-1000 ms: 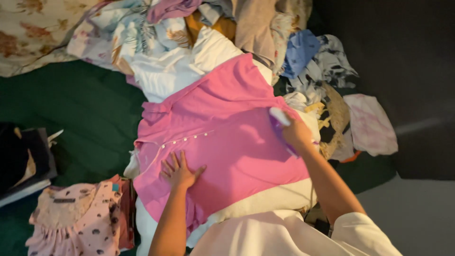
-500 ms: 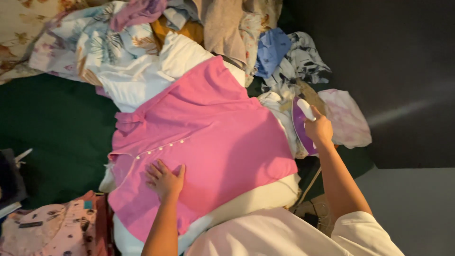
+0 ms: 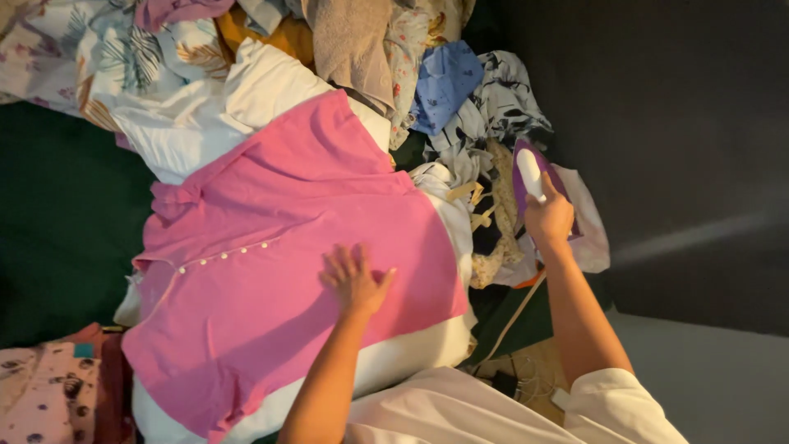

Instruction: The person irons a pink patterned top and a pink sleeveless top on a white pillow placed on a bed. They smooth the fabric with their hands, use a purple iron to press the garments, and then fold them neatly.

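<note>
A pink buttoned shirt (image 3: 271,247) lies spread flat over a white padded surface (image 3: 403,362). My left hand (image 3: 355,279) rests flat on the shirt's lower middle, fingers apart. My right hand (image 3: 549,215) grips the white handle of a purple iron (image 3: 528,174), which is off the shirt to its right, over a heap of crumpled clothes. The iron's cord (image 3: 514,316) trails down toward my body.
A pile of unfolded clothes (image 3: 345,49) fills the top: floral prints, a tan towel, a blue shirt (image 3: 444,82), white cloth. Folded pink patterned garments (image 3: 49,395) lie at the lower left on a dark green cover (image 3: 57,222). A dark wall stands at the right.
My right hand has carried the iron off the pink shirt and further right, over the clothes heap. My left hand stays flat on the shirt. The camera has shifted.
</note>
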